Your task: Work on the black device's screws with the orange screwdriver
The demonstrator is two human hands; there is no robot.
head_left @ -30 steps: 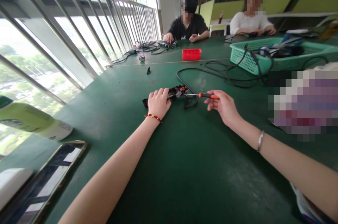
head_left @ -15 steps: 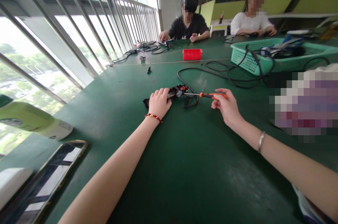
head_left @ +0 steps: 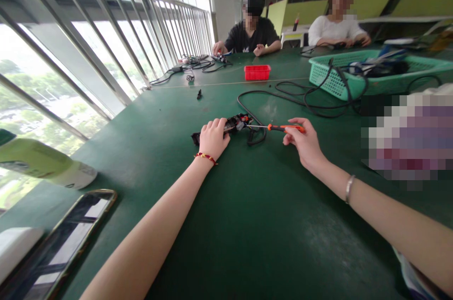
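Note:
My left hand is wrapped over a long black device with exposed inner parts, pressing it to the green table. Grey and orange pieces show at the device's right end, where a black cord comes out. In my right hand is a screwdriver with an orange and black handle, pinched between thumb and fingers. Its thin shaft points left, and the tip meets the device's right end; the exact contact spot is too small to make out.
A small black part lies beyond the device, with a red tray farther back. The cord loops toward a green basket of tools and cables. Nearer left are a bottle and a phone. Two people sit across the table.
Both hands, the device and the screwdriver stay in practically the same place. The view has shifted very slightly.

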